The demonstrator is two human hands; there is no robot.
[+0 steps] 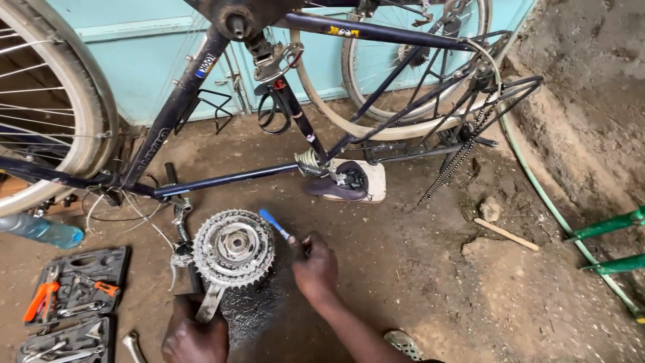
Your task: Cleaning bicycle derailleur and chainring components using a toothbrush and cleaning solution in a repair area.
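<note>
- We see only part of the upside-down bicycle (282,168): its front wheel (47,107) is cut off at the left edge, and the rear wheel (416,74) runs out past the top of the view.
- The bicycle's saddle (346,181) rests on the dirt ground (437,269), and a loose chain (457,158) hangs from the rear end of the frame.
- Our left hand (195,336) is cut off by the bottom edge, so we cannot make out all of its fingers; what shows is closed around the crank arm (209,302).
- That arm carries the chainring set (234,247), which stands just above the ground in front of us, below the bicycle's frame tube and right of the tool case.
- The ground under the chainrings looks dark and wet; we cannot tell what the liquid is.
- Our right hand (314,265) is clamped on a small brush with a blue handle (274,224). The blue end points up and to the left, close to the chainrings' right edge; we cannot tell whether it touches the teeth.
- The two hands are apart, with the chainrings between them.
- An open grey tool case (74,296) lies at lower left, partly cut off; its small tools are hard to tell apart, save for the orange-handled pliers (40,299).
- A plastic bottle (40,230) lies at the left edge, and a green hose (544,195) runs along the right.
</note>
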